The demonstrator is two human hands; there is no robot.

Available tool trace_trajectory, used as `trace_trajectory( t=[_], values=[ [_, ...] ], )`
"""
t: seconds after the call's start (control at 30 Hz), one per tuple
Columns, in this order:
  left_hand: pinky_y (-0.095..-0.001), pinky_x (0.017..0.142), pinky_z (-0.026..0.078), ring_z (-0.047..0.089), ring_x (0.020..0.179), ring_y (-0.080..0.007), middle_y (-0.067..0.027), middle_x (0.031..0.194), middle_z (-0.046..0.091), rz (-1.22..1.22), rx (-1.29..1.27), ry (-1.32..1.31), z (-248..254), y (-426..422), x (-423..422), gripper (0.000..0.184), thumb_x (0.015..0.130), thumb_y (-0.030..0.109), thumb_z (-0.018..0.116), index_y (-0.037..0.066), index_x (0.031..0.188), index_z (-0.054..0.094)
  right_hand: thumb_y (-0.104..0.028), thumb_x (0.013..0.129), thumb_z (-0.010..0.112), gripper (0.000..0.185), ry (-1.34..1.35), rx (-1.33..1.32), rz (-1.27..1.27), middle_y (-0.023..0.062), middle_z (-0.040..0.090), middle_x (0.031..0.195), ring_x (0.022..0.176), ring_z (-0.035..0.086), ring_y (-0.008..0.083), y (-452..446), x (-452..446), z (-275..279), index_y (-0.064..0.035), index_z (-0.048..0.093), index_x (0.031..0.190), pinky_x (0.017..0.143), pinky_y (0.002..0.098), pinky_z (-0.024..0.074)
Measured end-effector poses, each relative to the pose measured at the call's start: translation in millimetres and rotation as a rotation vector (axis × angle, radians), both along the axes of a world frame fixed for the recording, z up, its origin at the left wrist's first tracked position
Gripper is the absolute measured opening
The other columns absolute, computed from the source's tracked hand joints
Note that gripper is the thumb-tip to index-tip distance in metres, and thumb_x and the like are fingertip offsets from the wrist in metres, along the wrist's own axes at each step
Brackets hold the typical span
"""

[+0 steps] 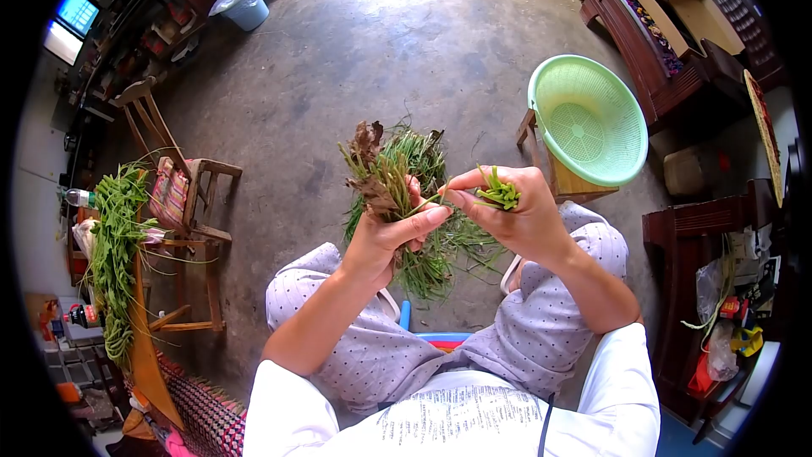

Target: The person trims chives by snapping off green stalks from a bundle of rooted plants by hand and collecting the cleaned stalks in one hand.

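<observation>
My left hand [376, 241] is closed around a bunch of green stalks with brown, withered leaves [381, 173] sticking out at the top. In my right hand [533, 216] is a small bundle of short, bright green stems [500, 189], its ends pointing up. Between my two hands, the thumbs and fingertips meet at a thin stalk [433, 200]. Below them on the floor lies a loose heap of thin green stalks and trimmings [427, 275], partly hidden by my hands.
A light green plastic colander [584, 63] sits on a wooden stool [579, 182] at right. Long green vines [118, 245] hang over a wooden surface at left, beside a wooden chair [211, 169]. A lined blue bucket [245, 13] stands farther back. Dark wooden furniture [609, 13] borders the right side.
</observation>
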State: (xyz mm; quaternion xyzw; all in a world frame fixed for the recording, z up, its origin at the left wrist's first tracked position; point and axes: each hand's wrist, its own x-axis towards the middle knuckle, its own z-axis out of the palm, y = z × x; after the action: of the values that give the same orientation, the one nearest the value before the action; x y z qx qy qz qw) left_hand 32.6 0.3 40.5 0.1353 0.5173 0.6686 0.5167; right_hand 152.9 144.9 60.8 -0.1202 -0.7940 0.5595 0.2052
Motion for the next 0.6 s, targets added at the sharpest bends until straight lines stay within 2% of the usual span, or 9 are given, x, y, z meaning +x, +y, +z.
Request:
trace_trajectory(
  t=[0.2, 0.27, 0.4, 0.5, 0.6],
  values=[
    [-0.0173, 0.046, 0.032, 0.045, 0.055, -0.0021, 0.0017, 0.073, 0.056, 0.008, 0.008, -0.007, -2.5, 0.3, -0.1, 0.033, 0.076, 0.009, 0.071, 0.013, 0.094, 0.043, -0.008, 0.076, 0.066, 0.016, -0.02, 0.038, -0.006, 0.0118, 0.064, 0.069, 0.058, 0.059, 0.0101, 0.3, 0.6, 0.3, 0.0004, 0.066, 0.089, 0.053, 0.0259, 0.0456],
    [-0.0173, 0.046, 0.032, 0.045, 0.055, -0.0021, 0.0016, 0.073, 0.056, 0.006, 0.013, -0.01, -2.1, 0.0, -0.6, 0.033, 0.076, 0.009, 0.071, 0.013, 0.094, 0.043, -0.008, 0.081, 0.066, 0.012, 0.037, 0.019, -0.025, -0.0023, 0.054, 0.058, 0.053, 0.045, 0.0012, -0.6, -0.5, -2.1, 0.0014, 0.066, 0.088, 0.046, 0.0197, 0.0346],
    [-0.0189, 0.049, 0.034, 0.047, 0.058, -0.0039, 0.0018, 0.073, 0.055, -0.005, 0.021, -0.032, -0.3, -0.8, -0.9, 0.032, 0.075, 0.011, 0.073, 0.012, 0.091, 0.046, -0.009, 0.082, 0.065, 0.012, 0.068, 0.023, -0.079, -0.0057, 0.05, 0.057, 0.052, 0.042, 0.0001, 5.4, -0.9, -0.2, 0.0004, 0.066, 0.089, 0.044, 0.0189, 0.0318],
    [-0.019, 0.049, 0.034, 0.048, 0.059, -0.0042, 0.0008, 0.074, 0.056, -0.009, 0.021, -0.035, -0.9, -1.2, -0.9, 0.033, 0.075, 0.011, 0.073, 0.012, 0.093, 0.046, -0.011, 0.084, 0.065, 0.012, 0.005, -0.094, -0.092, -0.009, 0.048, 0.059, 0.053, 0.039, -0.0012, 14.3, 3.1, 9.3, -0.0006, 0.066, 0.091, 0.044, 0.0183, 0.0279],
    [-0.0189, 0.049, 0.034, 0.049, 0.059, -0.0043, 0.0006, 0.075, 0.056, -0.012, 0.014, -0.032, -0.7, -1.1, -1.0, 0.033, 0.075, 0.011, 0.073, 0.011, 0.094, 0.046, -0.011, 0.083, 0.066, 0.013, -0.002, -0.06, 0.011, -0.007, 0.051, 0.061, 0.055, 0.041, -0.0004, 10.5, 1.9, 7.9, 0.0, 0.066, 0.09, 0.046, 0.0186, 0.0313]
  ],
)
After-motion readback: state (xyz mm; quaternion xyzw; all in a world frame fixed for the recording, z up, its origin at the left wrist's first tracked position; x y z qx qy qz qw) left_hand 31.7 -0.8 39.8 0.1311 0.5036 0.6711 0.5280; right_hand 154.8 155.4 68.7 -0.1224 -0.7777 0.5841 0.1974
